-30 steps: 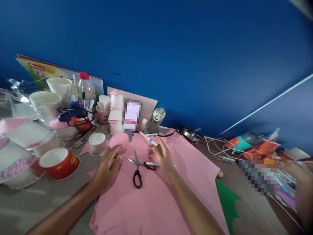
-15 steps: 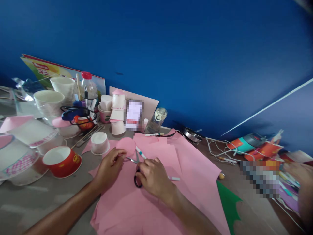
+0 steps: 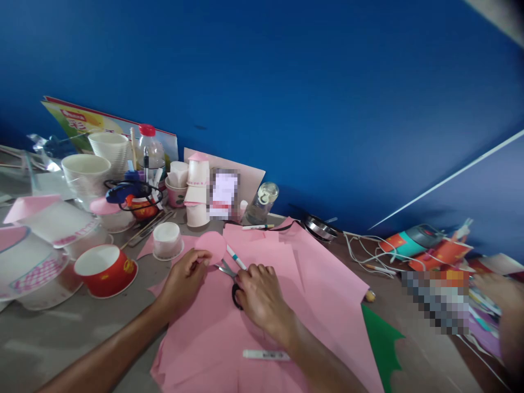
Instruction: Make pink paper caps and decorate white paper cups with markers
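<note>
My left hand [image 3: 190, 278] pinches the lower edge of a round pink paper disc [image 3: 210, 245] between thumb and fingers. My right hand [image 3: 262, 297] is closed on a pair of scissors with black handles [image 3: 236, 296]. Their metal blades [image 3: 226, 268] point left toward the disc, slightly parted, just below it. Beside the fingers of the right hand lies a white marker with a teal band [image 3: 236, 256]. Another white marker [image 3: 265, 355] rests on the pink paper sheets [image 3: 208, 338], partly under my right forearm.
A small white paper cup [image 3: 167, 240] and a red paper bowl [image 3: 105, 270] stand on the left, with decorated bowls beyond. A phone [image 3: 223, 194], a glass jar [image 3: 264, 202] and a tape roll [image 3: 320, 227] line the blue wall. Another person's hand [image 3: 497, 292] is far right.
My right hand and the scissors have shifted slightly right, away from the disc. The white marker beside my right wrist has moved toward me. My left hand stays on the disc.
</note>
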The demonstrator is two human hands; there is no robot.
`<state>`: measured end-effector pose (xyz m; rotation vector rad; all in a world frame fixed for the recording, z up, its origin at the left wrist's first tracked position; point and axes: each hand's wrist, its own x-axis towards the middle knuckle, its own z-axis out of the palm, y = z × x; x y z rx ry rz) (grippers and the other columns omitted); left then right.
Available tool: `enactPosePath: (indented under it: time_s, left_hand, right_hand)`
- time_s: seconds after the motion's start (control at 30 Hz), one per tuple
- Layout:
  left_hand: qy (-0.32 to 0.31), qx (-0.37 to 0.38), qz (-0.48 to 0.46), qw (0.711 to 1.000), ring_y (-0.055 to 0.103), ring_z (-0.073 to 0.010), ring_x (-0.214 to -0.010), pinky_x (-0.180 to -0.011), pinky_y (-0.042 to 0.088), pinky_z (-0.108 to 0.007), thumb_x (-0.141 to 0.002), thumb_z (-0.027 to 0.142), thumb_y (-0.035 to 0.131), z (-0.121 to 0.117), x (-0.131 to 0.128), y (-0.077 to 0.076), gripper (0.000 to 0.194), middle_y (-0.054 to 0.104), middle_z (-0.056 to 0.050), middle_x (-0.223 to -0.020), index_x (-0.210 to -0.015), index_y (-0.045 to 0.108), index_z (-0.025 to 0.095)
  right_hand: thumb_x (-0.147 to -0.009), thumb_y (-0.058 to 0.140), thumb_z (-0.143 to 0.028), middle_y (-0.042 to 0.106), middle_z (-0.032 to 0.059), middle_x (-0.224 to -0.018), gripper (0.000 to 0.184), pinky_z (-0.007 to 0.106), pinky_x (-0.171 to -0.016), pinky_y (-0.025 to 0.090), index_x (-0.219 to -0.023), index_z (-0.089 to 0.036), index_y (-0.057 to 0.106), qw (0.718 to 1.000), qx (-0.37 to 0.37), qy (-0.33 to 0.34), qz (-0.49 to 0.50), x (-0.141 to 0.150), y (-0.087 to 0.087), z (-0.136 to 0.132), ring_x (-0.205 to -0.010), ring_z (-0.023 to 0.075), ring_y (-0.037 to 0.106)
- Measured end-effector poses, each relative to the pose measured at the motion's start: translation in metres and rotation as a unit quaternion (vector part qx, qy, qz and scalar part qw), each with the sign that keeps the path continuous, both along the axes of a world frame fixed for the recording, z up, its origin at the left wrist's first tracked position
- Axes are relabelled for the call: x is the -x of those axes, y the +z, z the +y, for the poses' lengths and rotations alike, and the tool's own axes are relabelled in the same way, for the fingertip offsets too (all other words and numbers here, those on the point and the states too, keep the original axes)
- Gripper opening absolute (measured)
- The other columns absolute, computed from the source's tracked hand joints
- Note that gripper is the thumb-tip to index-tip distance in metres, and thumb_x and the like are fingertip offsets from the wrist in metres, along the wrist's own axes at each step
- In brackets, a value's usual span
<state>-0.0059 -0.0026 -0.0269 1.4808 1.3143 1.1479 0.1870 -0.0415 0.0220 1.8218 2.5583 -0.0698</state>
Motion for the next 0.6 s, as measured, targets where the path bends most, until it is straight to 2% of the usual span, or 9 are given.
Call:
enactPosePath:
  time_s: [0.17, 0.33, 0.43, 0.5, 0.57, 0.6]
  left_hand:
    - [0.016, 0.020, -0.025, 0.999, 0.053, -0.0133, -0.053, -0.050, 0.044, -0.024, -0.084, 0.039, 0.052, -0.001, -0.001, 0.004, 0.027, 0.053, 0.004, -0.060, -0.098, 0.061, 0.018]
    - [0.066, 0.010, -0.042, 0.997, 0.056, -0.0148, -0.058, -0.054, 0.048, -0.026, -0.083, 0.039, 0.051, -0.002, -0.001, 0.010, 0.036, 0.054, 0.004, -0.064, -0.110, 0.056, 0.017]
    - [0.074, 0.013, -0.054, 0.996, 0.056, -0.0150, -0.059, -0.055, 0.048, -0.026, -0.082, 0.041, 0.052, -0.003, -0.002, 0.013, 0.044, 0.053, 0.004, -0.063, -0.118, 0.053, 0.016]
    - [0.077, 0.020, -0.056, 0.995, 0.056, -0.0151, -0.059, -0.055, 0.048, -0.026, -0.082, 0.043, 0.052, -0.003, -0.002, 0.014, 0.045, 0.053, 0.004, -0.062, -0.117, 0.055, 0.016]
    - [0.076, 0.028, -0.057, 0.995, 0.055, -0.0146, -0.057, -0.053, 0.047, -0.026, -0.081, 0.045, 0.053, -0.003, -0.002, 0.014, 0.042, 0.053, 0.004, -0.061, -0.110, 0.058, 0.016]
    - [0.073, 0.031, -0.060, 0.995, 0.053, -0.0142, -0.055, -0.052, 0.046, -0.025, -0.080, 0.046, 0.053, -0.002, -0.002, 0.013, 0.041, 0.053, 0.004, -0.060, -0.106, 0.060, 0.015]
  right_hand:
    - [-0.084, 0.053, -0.014, 0.068, 0.0077, -0.085, 0.013, 0.035, -0.074, 0.030, -0.091, -0.018, 0.064, 1.000, -0.001, 0.027, -0.008, -0.004, 0.001, 0.003, -0.085, 0.0231, 0.059]
    - [-0.084, 0.054, -0.016, 0.069, 0.0068, -0.086, 0.011, 0.033, -0.077, 0.031, -0.088, -0.018, 0.064, 0.999, 0.030, 0.017, 0.036, -0.009, 0.010, 0.008, -0.086, 0.0213, 0.061]
    - [-0.085, 0.054, -0.016, 0.070, 0.0055, -0.089, 0.011, 0.032, -0.079, 0.033, -0.088, -0.019, 0.064, 0.994, 0.050, 0.001, 0.099, -0.017, 0.022, 0.010, -0.088, 0.0203, 0.061]
    - [-0.084, 0.055, -0.015, 0.070, 0.0044, -0.089, 0.011, 0.032, -0.080, 0.035, -0.088, -0.019, 0.065, 0.986, 0.066, -0.018, 0.151, -0.025, 0.031, 0.012, -0.087, 0.0195, 0.060]
    - [-0.080, 0.058, -0.015, 0.068, 0.0026, -0.085, 0.010, 0.030, -0.076, 0.037, -0.086, -0.019, 0.065, 0.967, 0.109, -0.046, 0.226, -0.034, 0.036, 0.014, -0.081, 0.0177, 0.059]
    - [-0.079, 0.059, -0.016, 0.067, 0.0017, -0.083, 0.009, 0.028, -0.072, 0.038, -0.085, -0.019, 0.064, 0.948, 0.145, -0.059, 0.279, -0.039, 0.037, 0.017, -0.077, 0.0163, 0.058]
